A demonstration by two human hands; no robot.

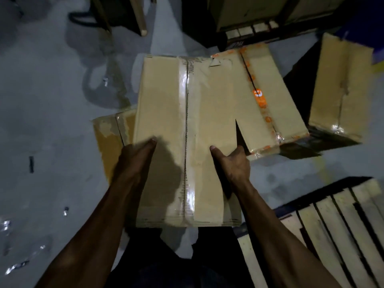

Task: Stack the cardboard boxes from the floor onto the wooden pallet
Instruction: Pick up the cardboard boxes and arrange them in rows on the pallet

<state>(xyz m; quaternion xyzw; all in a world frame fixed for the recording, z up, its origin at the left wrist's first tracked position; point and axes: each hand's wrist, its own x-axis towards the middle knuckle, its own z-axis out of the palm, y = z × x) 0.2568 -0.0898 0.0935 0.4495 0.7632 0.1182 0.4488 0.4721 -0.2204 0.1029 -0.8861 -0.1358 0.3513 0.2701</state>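
We are holding the big box (187, 138) by its sides, left hand (137, 154) and right hand (232, 161) gripping it. Next, we think, we are swinging it right onto the pallet (332, 221).
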